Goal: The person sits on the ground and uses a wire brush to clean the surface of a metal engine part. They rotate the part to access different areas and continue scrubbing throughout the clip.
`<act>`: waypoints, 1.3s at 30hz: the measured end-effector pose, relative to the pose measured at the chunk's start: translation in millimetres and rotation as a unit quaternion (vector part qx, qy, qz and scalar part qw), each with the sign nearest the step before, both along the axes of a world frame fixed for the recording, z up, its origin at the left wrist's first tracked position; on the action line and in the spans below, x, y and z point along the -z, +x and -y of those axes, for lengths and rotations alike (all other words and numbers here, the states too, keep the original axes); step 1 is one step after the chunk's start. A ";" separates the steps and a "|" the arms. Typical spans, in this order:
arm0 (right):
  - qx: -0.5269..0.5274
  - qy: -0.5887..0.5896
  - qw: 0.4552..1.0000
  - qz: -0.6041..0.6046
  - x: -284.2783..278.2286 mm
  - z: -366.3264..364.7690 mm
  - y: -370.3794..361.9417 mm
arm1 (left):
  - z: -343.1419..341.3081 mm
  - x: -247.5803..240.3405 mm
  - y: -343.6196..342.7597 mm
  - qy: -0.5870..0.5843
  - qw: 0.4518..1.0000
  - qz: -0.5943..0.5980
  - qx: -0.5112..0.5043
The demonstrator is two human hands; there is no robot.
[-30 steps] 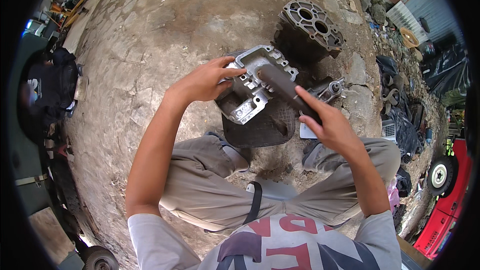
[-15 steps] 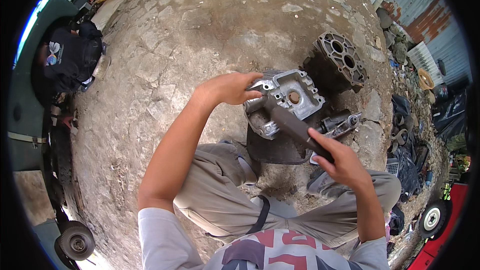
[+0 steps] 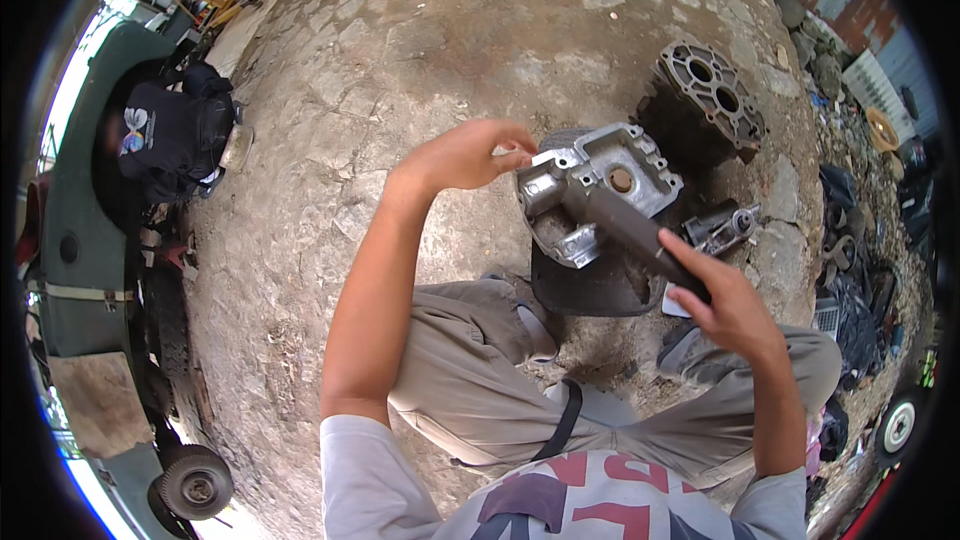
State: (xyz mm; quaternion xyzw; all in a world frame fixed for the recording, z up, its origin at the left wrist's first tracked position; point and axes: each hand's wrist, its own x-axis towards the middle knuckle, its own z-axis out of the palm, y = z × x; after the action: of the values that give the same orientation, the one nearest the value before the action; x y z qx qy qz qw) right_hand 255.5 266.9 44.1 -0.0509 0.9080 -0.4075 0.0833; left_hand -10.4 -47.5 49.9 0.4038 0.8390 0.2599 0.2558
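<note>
A silvery cast-metal housing [image 3: 650, 162] with a round hole lies in front of me on a dark, rounded support [image 3: 590, 288]. My right hand [image 3: 728, 298] is wrapped round a dark, long-bodied tool [image 3: 640, 230]. The tool slants up to the left, its far end over the housing; the working end is hard to make out. At the housing's upper left corner is my left hand [image 3: 470, 155], its fingers curved and thumb apart, with nothing visible between them. I cannot tell whether its fingertips still touch the metal.
Beyond the housing stands a dark engine block-like casting [image 3: 715, 95]. A smaller metal part [image 3: 725, 230] lies to the right. Black bags and debris [image 3: 850, 290] line the right side. At left, a person in black [image 3: 165, 140] leans by a green vehicle [image 3: 85, 240].
My left hand has come off the housing's corner, slightly left and up. My right hand keeps its hold on the tool. The whole view has shifted, with the scene appearing farther right.
</note>
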 end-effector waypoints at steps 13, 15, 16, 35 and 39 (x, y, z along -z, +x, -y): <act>-0.065 0.087 0.992 0.067 -10.9 16.8 4.5 | -22.1 23.4 14.3 -0.049 0.999 0.001 -0.003; -0.004 0.093 0.995 0.036 1.0 -0.9 2.4 | -25.3 20.1 15.8 -0.030 0.999 -0.002 -0.010; 0.050 0.081 0.995 -0.005 16.6 -12.9 2.9 | -23.7 22.1 13.5 -0.026 1.000 0.002 -0.004; 0.126 0.121 0.984 -0.030 40.1 -29.5 -8.6 | -13.8 23.6 7.8 -0.064 0.998 -0.011 0.012; 0.004 -0.002 1.000 -0.024 24.5 13.7 9.1 | -21.3 24.0 8.4 -0.091 0.996 -0.007 0.010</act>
State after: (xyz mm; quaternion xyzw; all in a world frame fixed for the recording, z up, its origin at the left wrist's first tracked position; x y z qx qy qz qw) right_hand 264.6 253.2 19.6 -0.0571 0.9089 -0.4088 0.0601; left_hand -2.0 -26.2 25.9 0.3894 0.8568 0.1773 0.2877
